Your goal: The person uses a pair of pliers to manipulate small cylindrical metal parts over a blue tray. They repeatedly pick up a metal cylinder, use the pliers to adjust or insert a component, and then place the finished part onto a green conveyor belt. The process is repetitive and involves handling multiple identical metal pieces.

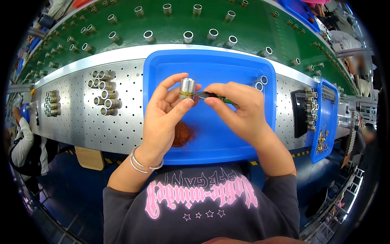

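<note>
Above the blue tray (252, 153), my left hand (162, 107) is closed around a short, shiny metal sleeve (187, 87) held upright between thumb and fingers. A yellowish band runs around its lower part. My right hand (239, 103) pinches a slim dark pair of tweezers (207, 95), with a bit of green showing by the palm. The tips touch or nearly touch the right side of the sleeve at the band. Beneath my left hand, a tangle of fine copper-coloured strands (183, 135) lies in the tray. Two similar sleeves (260, 86) stand at the tray's right side.
Many metal sleeves (188, 37) stand across the green conveyor (264, 28) beyond the tray. More sleeves (106, 94) are grouped on the perforated metal table (126, 126) to the left. A black box (300, 114) and another blue tray (317, 152) are at the right.
</note>
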Demonstrator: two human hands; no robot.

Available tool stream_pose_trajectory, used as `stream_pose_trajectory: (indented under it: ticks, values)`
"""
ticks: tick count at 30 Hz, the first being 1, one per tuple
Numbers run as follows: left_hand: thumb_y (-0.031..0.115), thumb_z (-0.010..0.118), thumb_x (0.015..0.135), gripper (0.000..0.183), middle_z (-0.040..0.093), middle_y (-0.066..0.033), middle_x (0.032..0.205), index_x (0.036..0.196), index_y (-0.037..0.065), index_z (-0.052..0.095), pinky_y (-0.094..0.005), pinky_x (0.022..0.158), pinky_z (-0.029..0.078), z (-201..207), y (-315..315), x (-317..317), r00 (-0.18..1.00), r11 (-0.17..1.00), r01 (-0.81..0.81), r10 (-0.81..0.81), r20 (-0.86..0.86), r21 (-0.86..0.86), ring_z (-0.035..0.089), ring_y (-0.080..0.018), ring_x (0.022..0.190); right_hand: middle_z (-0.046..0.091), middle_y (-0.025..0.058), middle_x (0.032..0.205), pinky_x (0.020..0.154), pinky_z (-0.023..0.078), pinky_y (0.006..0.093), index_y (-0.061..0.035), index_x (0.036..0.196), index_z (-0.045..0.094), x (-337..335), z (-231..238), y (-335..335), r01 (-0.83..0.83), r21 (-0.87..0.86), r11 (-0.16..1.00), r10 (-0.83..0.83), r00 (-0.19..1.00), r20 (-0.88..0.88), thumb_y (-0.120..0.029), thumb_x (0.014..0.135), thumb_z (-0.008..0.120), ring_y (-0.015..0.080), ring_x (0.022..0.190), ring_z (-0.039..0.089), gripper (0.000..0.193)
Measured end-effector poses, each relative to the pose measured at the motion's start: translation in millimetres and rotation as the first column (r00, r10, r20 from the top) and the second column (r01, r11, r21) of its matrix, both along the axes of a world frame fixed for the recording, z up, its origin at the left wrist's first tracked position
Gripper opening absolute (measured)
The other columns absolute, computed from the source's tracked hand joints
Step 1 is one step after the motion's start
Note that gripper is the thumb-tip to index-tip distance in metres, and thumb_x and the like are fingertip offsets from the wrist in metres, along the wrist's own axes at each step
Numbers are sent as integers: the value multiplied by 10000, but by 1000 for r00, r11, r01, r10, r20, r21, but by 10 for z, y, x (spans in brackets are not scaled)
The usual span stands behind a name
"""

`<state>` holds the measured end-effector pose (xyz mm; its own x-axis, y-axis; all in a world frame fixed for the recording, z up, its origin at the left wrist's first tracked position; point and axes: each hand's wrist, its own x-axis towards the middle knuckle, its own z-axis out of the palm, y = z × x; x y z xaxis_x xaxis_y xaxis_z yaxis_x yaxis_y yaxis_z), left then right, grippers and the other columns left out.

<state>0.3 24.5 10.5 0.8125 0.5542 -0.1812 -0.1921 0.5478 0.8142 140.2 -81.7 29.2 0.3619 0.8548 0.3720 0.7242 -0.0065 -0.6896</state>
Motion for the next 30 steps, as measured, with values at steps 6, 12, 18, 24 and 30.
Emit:
stream_pose_trajectory:
  ticks: [6, 12, 18, 24, 30]
  values:
    - [9, 610, 821, 472, 563, -153, 1129, 1250, 23, 412, -302, 936, 414, -24, -8, -2, 1000, 999, 8, -8, 17, 43, 532, -182, 1069, 612, 32, 645, 461, 413, 274, -111, 839, 671, 2, -22, -1, 13, 2, 1000, -13, 1000, -16, -172, 748, 691, 173, 539, 583, 111]
    - [-2, 612, 815, 471, 561, -149, 1128, 1244, 23, 417, -301, 935, 416, -25, -15, -3, 1000, 999, 5, -6, 28, 52, 531, -186, 1076, 613, 29, 640, 458, 412, 268, -111, 831, 673, 0, -8, -9, 17, -14, 1000, -17, 1000, -14, -170, 745, 694, 165, 535, 584, 107]
    - [-5, 613, 813, 470, 561, -145, 1128, 1241, 24, 420, -300, 932, 420, -31, -14, -1, 999, 998, 11, -13, 32, 54, 532, -186, 1076, 609, 26, 632, 455, 410, 267, -113, 827, 674, 7, -10, -13, 11, -5, 1000, -11, 1000, -15, -167, 743, 694, 161, 531, 581, 101]
    - [-8, 617, 809, 476, 562, -144, 1124, 1241, 23, 419, -305, 920, 429, -36, -19, 7, 999, 999, 14, -16, 48, 43, 538, -190, 1065, 606, 29, 625, 459, 413, 268, -99, 824, 672, 5, 10, -26, 24, -23, 999, -24, 1000, 1, -163, 747, 691, 161, 530, 581, 102]
    - [20, 607, 824, 423, 574, -132, 1086, 1209, 27, 431, -302, 876, 450, -49, 12, -21, 998, 998, 30, -32, 46, 52, 575, -183, 966, 626, 73, 713, 527, 451, 245, -49, 857, 645, 2, 47, -30, 33, -45, 998, -42, 981, -191, -153, 763, 685, 175, 588, 599, 146]
